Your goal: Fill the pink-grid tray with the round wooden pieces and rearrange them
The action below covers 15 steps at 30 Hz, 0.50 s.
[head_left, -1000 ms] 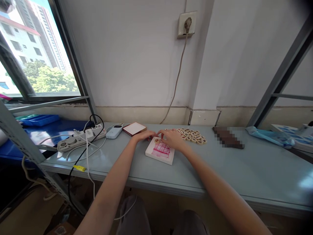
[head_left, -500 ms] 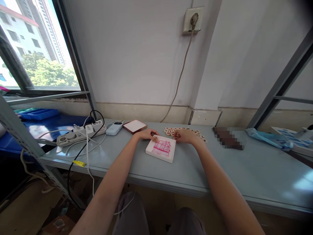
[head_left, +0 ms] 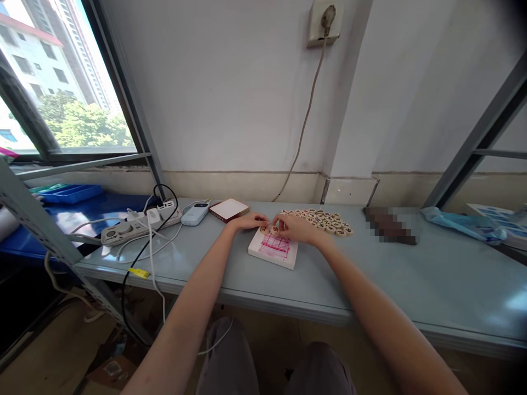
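Note:
A white square box (head_left: 257, 253) with a pink hand-drawn grid on top lies in front of me. Round wooden Chinese chess pieces (head_left: 329, 222) are spread flat on the table behind it, to the right. My left hand (head_left: 249, 220) is at the box's far left corner, fingers closed at a Chinese chess piece there. Over the far part of the box, my right hand (head_left: 293, 227) pinches another chess piece (head_left: 275, 230) between thumb and fingers. The two hands nearly touch, and the fingers partly hide both pieces.
A dark-red-edged white box lid (head_left: 229, 209) lies behind my left hand. Further left are a white device (head_left: 195, 214) and a power strip (head_left: 132, 229) with loose cables. A blurred brown object (head_left: 389, 225) and blue plastic wrapping (head_left: 461, 224) lie to the right.
My right hand has moved left from the spread pieces onto the box, bringing a chess piece beside my left fingertips. My left hand has barely moved. The view has shifted slightly.

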### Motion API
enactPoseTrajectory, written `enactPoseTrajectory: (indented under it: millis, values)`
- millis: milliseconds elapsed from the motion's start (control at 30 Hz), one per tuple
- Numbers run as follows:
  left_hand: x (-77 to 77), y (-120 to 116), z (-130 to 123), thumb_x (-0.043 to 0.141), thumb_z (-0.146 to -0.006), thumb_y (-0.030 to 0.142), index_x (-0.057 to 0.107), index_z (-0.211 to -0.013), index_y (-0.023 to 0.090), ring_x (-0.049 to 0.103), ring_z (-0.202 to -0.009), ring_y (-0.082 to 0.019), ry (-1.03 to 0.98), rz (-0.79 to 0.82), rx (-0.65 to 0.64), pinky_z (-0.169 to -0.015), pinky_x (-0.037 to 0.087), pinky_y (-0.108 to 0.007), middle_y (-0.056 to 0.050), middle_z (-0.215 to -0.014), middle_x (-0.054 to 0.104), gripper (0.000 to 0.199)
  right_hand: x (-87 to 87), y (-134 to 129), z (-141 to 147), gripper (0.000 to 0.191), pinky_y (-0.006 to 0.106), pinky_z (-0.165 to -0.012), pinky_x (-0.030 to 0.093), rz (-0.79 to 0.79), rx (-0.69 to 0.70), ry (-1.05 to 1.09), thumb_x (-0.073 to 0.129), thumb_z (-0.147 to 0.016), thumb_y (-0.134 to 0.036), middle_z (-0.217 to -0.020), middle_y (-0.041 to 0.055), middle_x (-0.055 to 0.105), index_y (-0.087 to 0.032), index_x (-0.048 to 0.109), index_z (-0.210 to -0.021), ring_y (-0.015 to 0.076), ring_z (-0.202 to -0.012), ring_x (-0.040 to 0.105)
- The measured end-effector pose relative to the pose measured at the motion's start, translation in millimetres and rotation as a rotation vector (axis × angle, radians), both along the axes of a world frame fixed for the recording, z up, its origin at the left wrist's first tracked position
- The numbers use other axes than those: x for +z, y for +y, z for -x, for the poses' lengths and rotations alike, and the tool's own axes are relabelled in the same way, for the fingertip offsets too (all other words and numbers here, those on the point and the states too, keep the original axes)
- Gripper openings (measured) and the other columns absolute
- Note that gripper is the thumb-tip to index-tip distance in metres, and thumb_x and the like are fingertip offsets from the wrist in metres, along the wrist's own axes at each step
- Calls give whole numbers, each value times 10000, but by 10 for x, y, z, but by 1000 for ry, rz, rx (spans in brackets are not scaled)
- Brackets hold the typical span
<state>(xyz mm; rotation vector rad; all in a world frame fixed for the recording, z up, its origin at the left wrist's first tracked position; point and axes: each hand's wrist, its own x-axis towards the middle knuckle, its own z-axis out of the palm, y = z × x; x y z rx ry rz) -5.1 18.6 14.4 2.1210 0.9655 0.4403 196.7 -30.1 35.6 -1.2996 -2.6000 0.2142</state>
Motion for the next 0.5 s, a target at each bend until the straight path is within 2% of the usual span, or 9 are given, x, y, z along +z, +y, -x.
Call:
enactPoseTrajectory:
  millis: [133,300,400,500]
  values:
    - [-7,7,-15,526,-772,413,641,-825,134,530,-810,-163,26,-42,35,-711,385,-260,-32,-843,621,306,-72,-23,91,280,238,-620,345,-92,10,-42,520,-759,-204,-814,1,650,-216,516,-1039,155,-733,573]
    - [-17,-8,-53,567,-742,446,649,-885,149,537,-842,-169,34,-63,15,-709,391,-255,-36,-884,624,340,14,18,13,174,247,-659,365,-69,25,8,516,-792,-267,-862,2,653,-231,573,-953,153,-773,572]
    - [-14,-43,-96,595,-717,472,652,-926,152,547,-852,-177,44,-90,12,-703,401,-259,-52,-925,629,386,32,73,-110,227,278,-724,370,-191,-90,0,439,-836,-232,-962,43,639,-216,590,-1005,179,-878,558]
    - [-17,-65,-127,645,-675,449,653,-942,150,555,-860,-189,50,-100,26,-697,411,-264,-62,-957,632,401,-13,125,-237,305,325,-779,363,-360,-210,-103,430,-848,-223,-1067,103,584,-208,578,-1114,239,-1021,494]
